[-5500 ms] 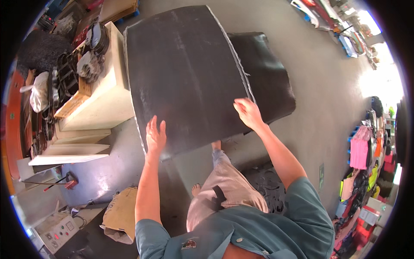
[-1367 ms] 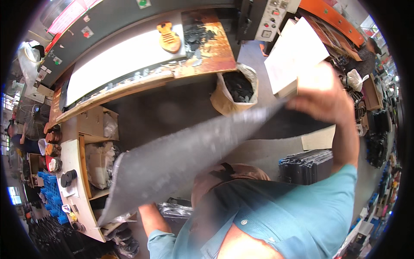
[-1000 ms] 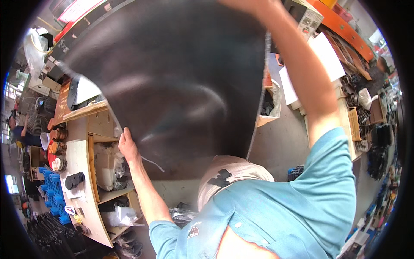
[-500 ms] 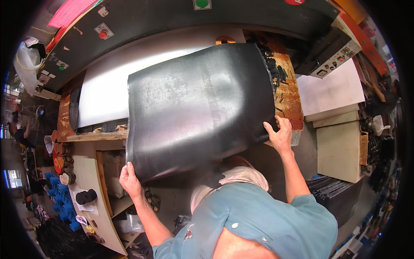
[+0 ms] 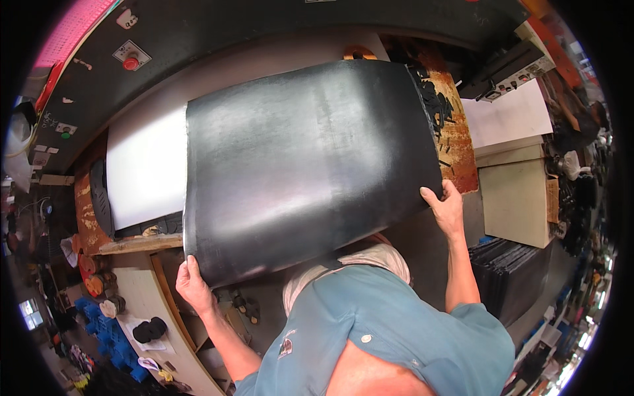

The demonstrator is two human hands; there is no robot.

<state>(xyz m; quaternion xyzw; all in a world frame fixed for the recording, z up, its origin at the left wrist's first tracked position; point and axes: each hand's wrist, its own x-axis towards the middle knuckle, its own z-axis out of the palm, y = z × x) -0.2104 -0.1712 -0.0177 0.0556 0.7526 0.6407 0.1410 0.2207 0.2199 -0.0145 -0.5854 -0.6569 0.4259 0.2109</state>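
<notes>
A large black sheet, smooth and glossy like rubber [image 5: 304, 165], spans the space between my two hands over the front of the machine bed. My left hand [image 5: 194, 285] pinches its near left corner, thumb on top. At the near right corner, my right hand [image 5: 446, 206] grips the edge, with the fingers partly hidden. Beneath the sheet's far part lies a white board [image 5: 146, 173], showing mainly on the left. The sheet's near edge sags slightly in front of my body.
A dark machine beam with a red button [image 5: 131, 63] runs across the back. Black scraps [image 5: 437, 109] litter the rusty bed on the right. A control box [image 5: 512, 79] overhangs there. Stacked black sheets [image 5: 505, 274] stand at lower right; a pale cabinet [image 5: 155, 310] stands at left.
Both hands have spread slightly apart, still holding the black sheet, which looks flatter and more stretched out. The view has shifted a little.
</notes>
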